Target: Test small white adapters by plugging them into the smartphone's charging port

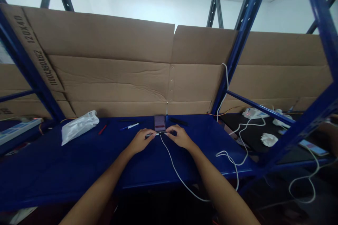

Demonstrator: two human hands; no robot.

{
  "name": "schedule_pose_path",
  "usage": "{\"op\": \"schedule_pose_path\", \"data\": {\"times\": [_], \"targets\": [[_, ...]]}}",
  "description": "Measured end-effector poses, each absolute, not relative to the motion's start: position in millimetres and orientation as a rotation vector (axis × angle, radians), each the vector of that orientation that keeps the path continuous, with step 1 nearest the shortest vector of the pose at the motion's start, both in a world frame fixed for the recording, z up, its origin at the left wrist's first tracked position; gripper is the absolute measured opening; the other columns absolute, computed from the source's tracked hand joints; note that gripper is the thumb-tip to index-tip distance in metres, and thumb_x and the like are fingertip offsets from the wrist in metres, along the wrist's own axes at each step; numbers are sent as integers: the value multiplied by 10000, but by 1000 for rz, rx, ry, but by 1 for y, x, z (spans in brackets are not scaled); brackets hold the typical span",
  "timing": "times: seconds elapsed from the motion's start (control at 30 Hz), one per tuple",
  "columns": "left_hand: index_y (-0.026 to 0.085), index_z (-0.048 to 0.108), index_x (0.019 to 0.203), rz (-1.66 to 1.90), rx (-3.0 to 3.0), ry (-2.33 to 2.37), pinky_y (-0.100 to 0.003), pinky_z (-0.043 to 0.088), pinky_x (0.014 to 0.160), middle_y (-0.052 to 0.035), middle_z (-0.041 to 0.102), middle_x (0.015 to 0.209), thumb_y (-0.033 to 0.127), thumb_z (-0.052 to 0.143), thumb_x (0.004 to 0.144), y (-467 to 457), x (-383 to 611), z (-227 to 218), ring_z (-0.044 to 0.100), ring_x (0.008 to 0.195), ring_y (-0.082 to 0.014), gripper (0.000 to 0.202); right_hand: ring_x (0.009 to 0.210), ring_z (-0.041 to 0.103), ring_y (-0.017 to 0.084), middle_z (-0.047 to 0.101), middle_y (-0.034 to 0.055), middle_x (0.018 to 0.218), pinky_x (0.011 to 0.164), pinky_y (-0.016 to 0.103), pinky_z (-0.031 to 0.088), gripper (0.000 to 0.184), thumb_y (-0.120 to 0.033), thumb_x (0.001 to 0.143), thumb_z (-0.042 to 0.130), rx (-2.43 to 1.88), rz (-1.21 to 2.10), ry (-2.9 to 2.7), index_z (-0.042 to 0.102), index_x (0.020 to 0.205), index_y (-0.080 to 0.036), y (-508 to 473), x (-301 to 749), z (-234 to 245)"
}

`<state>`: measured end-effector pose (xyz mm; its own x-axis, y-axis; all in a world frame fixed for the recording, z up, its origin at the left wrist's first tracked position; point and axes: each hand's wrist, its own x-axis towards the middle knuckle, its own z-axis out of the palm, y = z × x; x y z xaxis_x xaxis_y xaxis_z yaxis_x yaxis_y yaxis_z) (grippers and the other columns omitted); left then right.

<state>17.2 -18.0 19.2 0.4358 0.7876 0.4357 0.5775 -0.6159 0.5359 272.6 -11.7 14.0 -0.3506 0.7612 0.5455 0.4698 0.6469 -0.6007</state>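
Note:
My left hand (141,140) is closed, its thumb and fingers pinching a thin, white-and-dark pen-like stick (151,135). From the other side my right hand (179,136) pinches what looks like the far end of the same stick; its fingertips cover the detail there. Just beyond both hands is a phone (160,122) with a lit screen. A white cable (172,163) runs from the phone's lower edge, between my hands, toward the table's front edge. The join at the phone is too small to make out.
On the blue table (87,168) lie a white plastic bag (80,126), a red pen-like item (102,129), a blue-and-white pen (132,126) and a dark item (178,121). Cardboard (111,81) walls the back. Right, a blue post (237,42), loose cable (243,140) and another phone (314,147).

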Motion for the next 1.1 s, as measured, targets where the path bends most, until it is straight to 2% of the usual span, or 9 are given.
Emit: {"op": "schedule_pose_path", "data": {"times": [0.17,0.33,0.53,0.7,0.83,0.93,1.0,1.07,1.1], "targets": [[246,750,1006,998,2384,1199,-354,484,871,-38,771,1009,415,506,984,-18,16,21,661,905,-223,297,920,621,221,699,39,914,843,358,457,288,-355,809,763,-1295,294,-2082,706,1067,-239,-13,292,19],[259,755,1013,1016,2367,1229,-371,493,896,-38,772,1031,435,509,977,-18,15,20,666,944,-237,305,757,619,195,688,18,771,707,298,436,209,-356,735,822,-1387,249,-2219,728,876,-233,-13,307,19],[257,755,1001,1020,2391,1236,-380,489,900,-43,769,1034,435,499,987,-17,15,21,670,935,-237,311,801,648,192,731,30,814,789,313,464,42,-235,833,731,-1146,308,-2302,753,867,-223,-11,300,16],[261,757,992,1024,2404,1233,-365,494,888,-35,773,1028,433,509,983,-18,15,22,674,930,-234,303,890,672,195,754,43,956,846,325,493,129,-258,895,668,-1005,462,-2156,769,974,-237,-13,295,23],[261,755,998,1018,2400,1226,-363,494,876,-32,773,1030,434,508,983,-19,15,23,670,915,-230,302,888,676,195,756,44,973,822,315,506,165,-308,896,671,-958,583,-2086,768,1004,-228,-14,292,26],[260,757,1004,1022,2384,1216,-359,500,859,-37,772,1028,441,507,983,-19,15,24,666,909,-230,310,842,667,191,749,40,902,767,294,499,255,-418,938,623,-952,611,-2034,772,964,-213,-15,290,28],[255,757,1007,1031,2385,1197,-355,505,845,-44,771,1020,447,506,981,-19,15,24,663,898,-230,317,744,646,173,714,28,768,720,279,483,431,-492,1002,489,-990,627,-2015,759,839,-198,-16,288,28],[251,754,1005,1028,2394,1185,-356,502,852,-48,771,1018,451,496,985,-19,15,24,659,901,-230,328,637,596,156,629,13,628,675,273,459,608,-527,1044,337,-1053,629,-2008,683,676,-188,-16,288,27],[251,753,1004,1023,2398,1185,-358,497,863,-48,770,1020,451,492,986,-19,16,24,658,910,-232,329,613,572,151,594,5,600,665,272,450,637,-529,1052,291,-1077,622,-2001,637,639,-188,-16,287,27]]}}
